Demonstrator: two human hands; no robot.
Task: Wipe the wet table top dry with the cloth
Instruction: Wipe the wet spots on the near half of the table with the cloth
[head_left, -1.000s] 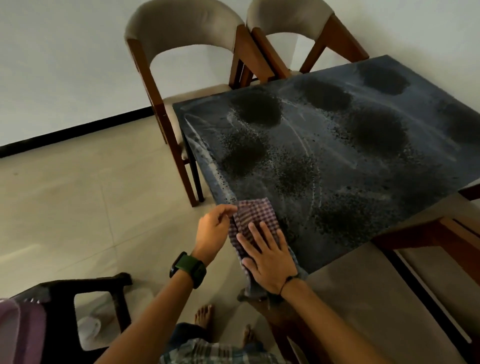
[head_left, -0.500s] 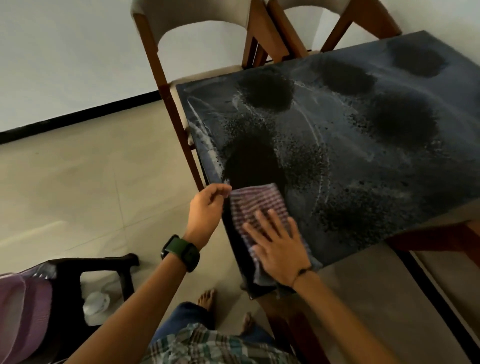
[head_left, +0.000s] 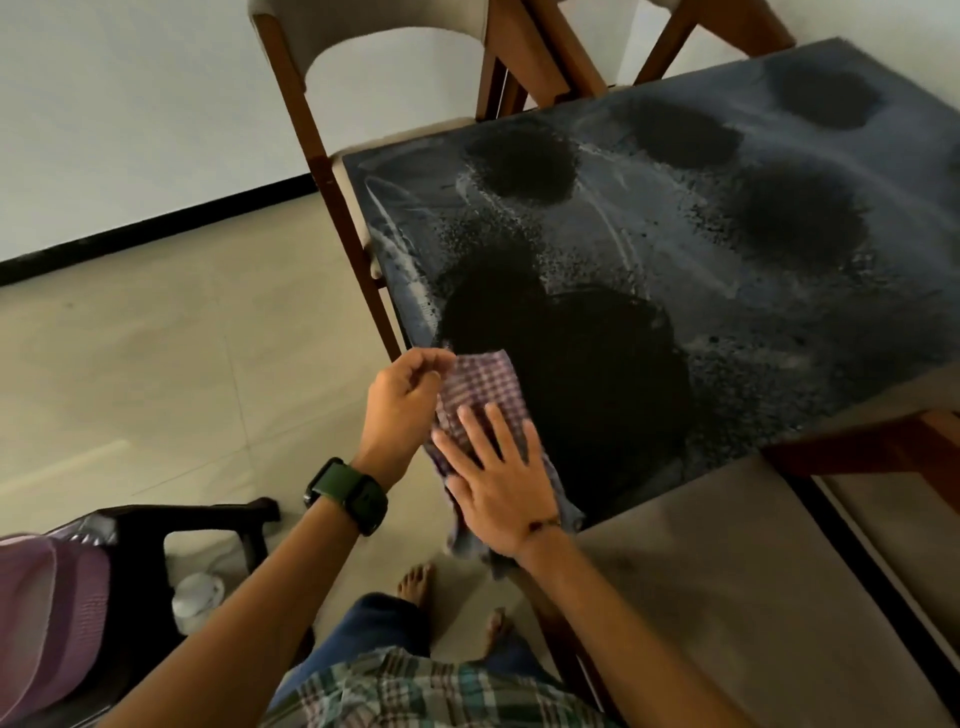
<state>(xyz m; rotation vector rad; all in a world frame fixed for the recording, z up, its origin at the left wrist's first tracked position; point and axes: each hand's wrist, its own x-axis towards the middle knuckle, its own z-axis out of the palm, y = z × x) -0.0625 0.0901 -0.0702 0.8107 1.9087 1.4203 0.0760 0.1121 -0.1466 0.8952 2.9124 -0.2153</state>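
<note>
Her left hand (head_left: 402, 402), a green watch (head_left: 347, 496) on its wrist, is curled, pinching the far corner of the checked cloth (head_left: 483, 395). Just to its right, the right hand (head_left: 496, 475) lies flat, fingers spread, pressing the cloth onto the near corner of the dark table top (head_left: 675, 270). Dark wet patches (head_left: 597, 374) lie right of it.

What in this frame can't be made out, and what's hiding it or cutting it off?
- Head view: the table top runs off the right edge, so its far wet patches are unseen.
- The cloth is partly covered by the right hand; its lower end hangs past the table edge.
- The left hand pinches the cloth's corner; its fingertips are curled from sight.
- The small white thing under the dark stool is too small to identify.
</note>
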